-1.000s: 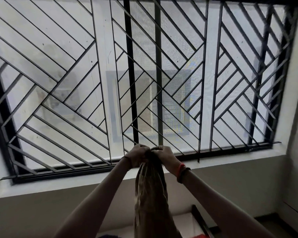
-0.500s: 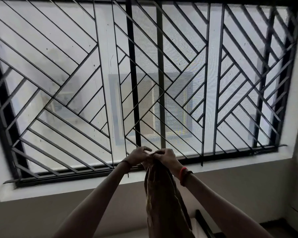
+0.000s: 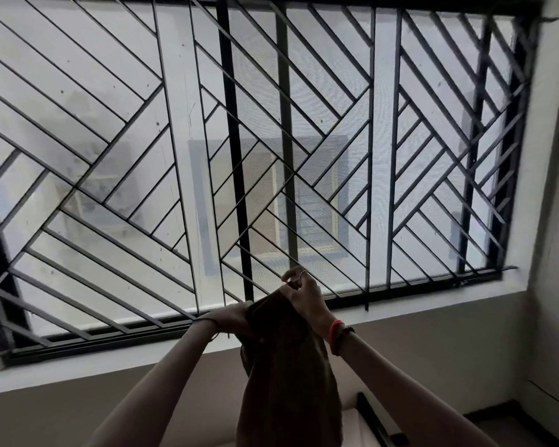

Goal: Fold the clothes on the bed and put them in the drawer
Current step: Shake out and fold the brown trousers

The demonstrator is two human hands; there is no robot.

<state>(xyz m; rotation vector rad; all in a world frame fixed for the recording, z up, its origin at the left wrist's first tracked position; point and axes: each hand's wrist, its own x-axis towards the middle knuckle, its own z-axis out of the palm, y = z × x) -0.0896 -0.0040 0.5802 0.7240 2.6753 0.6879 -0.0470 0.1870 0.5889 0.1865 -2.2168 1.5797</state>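
Up in front of the barred window (image 3: 304, 130), both hands hold a brown garment (image 3: 288, 388) by its top edge, and it hangs down between the forearms. The left hand (image 3: 234, 317) has its fingers clenched on that edge; the right hand (image 3: 305, 298), slightly higher, pinches it.

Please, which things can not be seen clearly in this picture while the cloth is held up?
Head view, garment: lower end cut off by the bottom edge; backlight hides its kind.
Head view, left hand: fingertips hidden by the garment.
Head view, drawer: nowhere in frame.
Head view, beyond the window grille: blurred by the mesh.
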